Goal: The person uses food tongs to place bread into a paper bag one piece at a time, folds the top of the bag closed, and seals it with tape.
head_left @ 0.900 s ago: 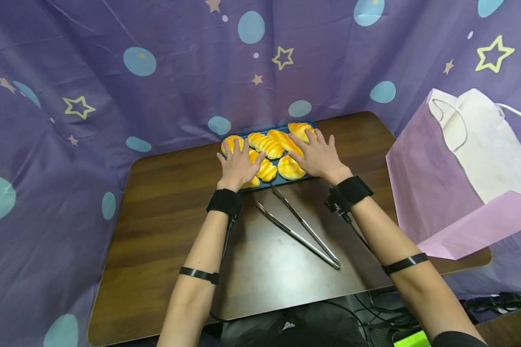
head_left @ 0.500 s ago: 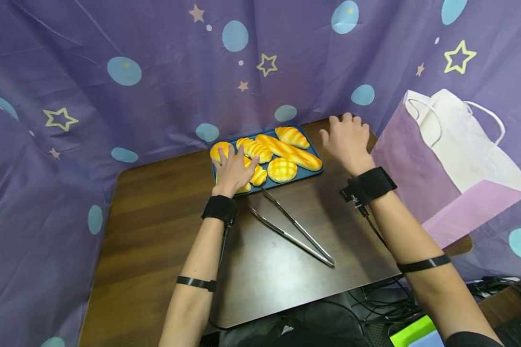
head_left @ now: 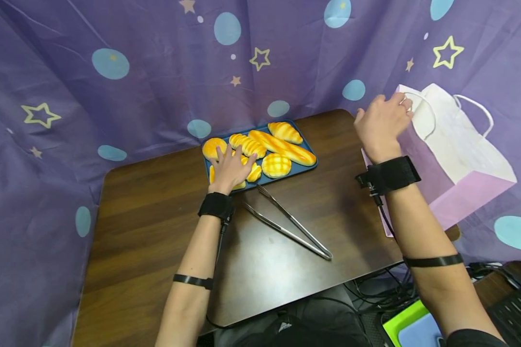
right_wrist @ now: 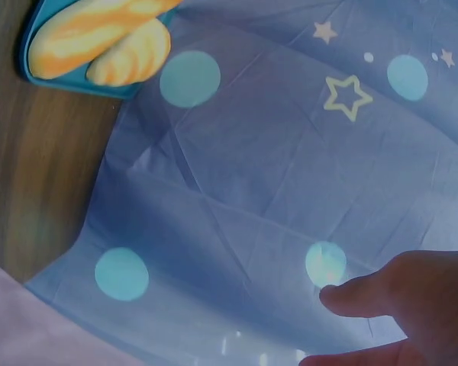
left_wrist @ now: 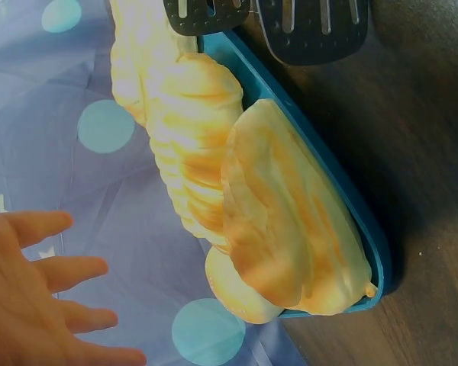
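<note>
A blue tray (head_left: 301, 169) at the table's back holds several breads, among them a long loaf (head_left: 283, 147), a checked round bun (head_left: 276, 166) and a ridged croissant-shaped piece (head_left: 285, 132). My left hand (head_left: 229, 169) is over the tray's left end with fingers spread, hiding some bread; in the left wrist view a gap shows between these fingers and the bread. My right hand (head_left: 383, 124) is raised at the left upper edge of a pink paper bag (head_left: 464, 200), by its white handle. Whether its fingertips touch the handle is unclear. Metal tongs (head_left: 292, 234) lie spread before the tray.
The wooden table (head_left: 156, 231) backs onto a purple curtain (head_left: 156, 96) with stars and dots. The bag, its top open, takes up the table's right side. Cables and a green item (head_left: 401, 320) are below the table's front edge.
My right hand has left the breads and moved right to the bag's upper edge. My left hand has stayed over the tray's left end. The head view has shifted slightly.
</note>
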`<state>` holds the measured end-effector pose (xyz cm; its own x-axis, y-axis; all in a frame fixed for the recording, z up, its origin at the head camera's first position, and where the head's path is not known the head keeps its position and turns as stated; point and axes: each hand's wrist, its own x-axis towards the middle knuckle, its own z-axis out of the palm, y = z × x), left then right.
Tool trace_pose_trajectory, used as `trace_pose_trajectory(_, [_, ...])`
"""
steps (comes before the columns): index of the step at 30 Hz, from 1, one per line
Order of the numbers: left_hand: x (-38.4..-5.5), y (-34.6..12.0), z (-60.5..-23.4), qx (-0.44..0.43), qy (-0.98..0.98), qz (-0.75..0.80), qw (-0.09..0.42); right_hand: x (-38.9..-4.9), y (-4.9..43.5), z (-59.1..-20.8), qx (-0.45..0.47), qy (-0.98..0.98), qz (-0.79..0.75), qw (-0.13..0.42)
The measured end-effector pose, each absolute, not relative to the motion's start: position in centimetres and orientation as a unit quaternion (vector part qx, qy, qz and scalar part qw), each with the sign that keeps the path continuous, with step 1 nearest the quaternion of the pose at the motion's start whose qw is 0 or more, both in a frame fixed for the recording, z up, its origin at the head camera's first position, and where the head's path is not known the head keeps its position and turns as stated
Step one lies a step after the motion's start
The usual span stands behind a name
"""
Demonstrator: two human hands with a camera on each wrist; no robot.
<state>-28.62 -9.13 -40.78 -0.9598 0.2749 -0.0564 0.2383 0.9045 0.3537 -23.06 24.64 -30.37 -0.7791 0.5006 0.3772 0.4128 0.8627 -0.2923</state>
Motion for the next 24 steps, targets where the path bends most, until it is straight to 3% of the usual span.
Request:
trace_pose_trajectory(10, [-28.4,-9.7,-40.1,0.137,0.971,0.187,0.064,-21.1,26.0,-28.6,-0.285,-0.941,0.092,0.159])
trace_pose_trajectory(14, [-28.5,-9.9,-39.9,0.136,0.972,0.185,0.057,-21.5,26.8,-28.8,-0.281,-0.944,0.103,0.141])
trace_pose_trajectory(20, [-28.3,-10.0,-40.0,0.134,0.971,0.190,0.059,-22.2,28.0,-30.4,-0.291,-0.935,0.127,0.158])
trace_pose_trajectory(24, [-28.2,-10.4,-40.0,0.129,0.969,0.206,0.052,-22.8,29.0,-30.9,-0.296,-0.938,0.131,0.121])
